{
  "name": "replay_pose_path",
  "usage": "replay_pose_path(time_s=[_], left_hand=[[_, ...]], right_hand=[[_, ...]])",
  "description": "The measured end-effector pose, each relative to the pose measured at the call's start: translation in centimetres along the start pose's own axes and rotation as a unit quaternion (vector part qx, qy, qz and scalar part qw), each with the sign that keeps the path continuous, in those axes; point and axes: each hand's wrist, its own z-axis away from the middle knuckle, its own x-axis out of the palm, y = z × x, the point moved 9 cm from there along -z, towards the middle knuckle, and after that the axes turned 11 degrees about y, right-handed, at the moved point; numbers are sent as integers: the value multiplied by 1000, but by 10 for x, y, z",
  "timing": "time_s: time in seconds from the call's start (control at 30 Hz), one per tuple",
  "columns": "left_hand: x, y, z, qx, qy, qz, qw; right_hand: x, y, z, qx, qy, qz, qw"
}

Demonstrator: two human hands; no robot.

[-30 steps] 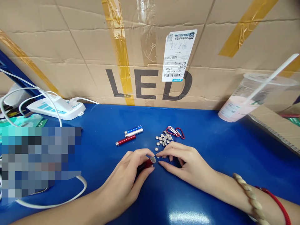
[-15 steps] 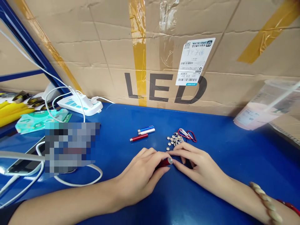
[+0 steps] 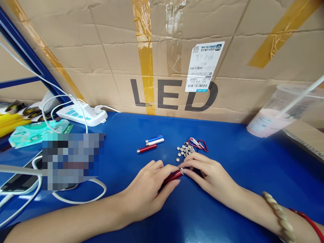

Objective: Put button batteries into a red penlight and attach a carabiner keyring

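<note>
My left hand (image 3: 146,187) is closed around a small dark-red metal flashlight tube (image 3: 173,177), its silver end pointing right. At that end are the thumb and forefinger of my right hand (image 3: 209,173), pinched together; whatever lies between the fingertips is too small to make out. Just behind my right fingers lies a cluster of silver button cells (image 3: 184,148). Red and silver carabiner clips (image 3: 198,144) lie beside them. Farther left rest another red flashlight tube (image 3: 147,149), a silver one (image 3: 155,141) and a blue one (image 3: 155,138).
A large cardboard box (image 3: 113,60) stands along the back of the blue table (image 3: 222,209). At right is a plastic cup (image 3: 270,118) with a pink drink and straw. On the left are a power strip (image 3: 83,114), a phone (image 3: 22,180), white cables and a tissue pack (image 3: 37,131).
My right fingertips have closed onto the tube's end, whose silver face showed before. The tube has turned slightly and more of its red side shows. The whole view has shifted a little.
</note>
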Motion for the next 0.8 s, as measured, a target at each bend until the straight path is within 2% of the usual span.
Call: replay_pose_path(time_s=[0.13,0.27,0.47,0.8], left_hand=[[0,0,0,5,13,5,1000],[3,1,1,17,-2,27,999],[5,5,0,34,-19,37,999],[6,5,0,31,-29,28,999]], right_hand=[[-16,-8,-2,-19,73,-48,996],[-34,-19,-1,-45,143,-88,985],[-32,-30,1,-71,108,-123,984],[-29,-37,2,-112,94,-114,983]])
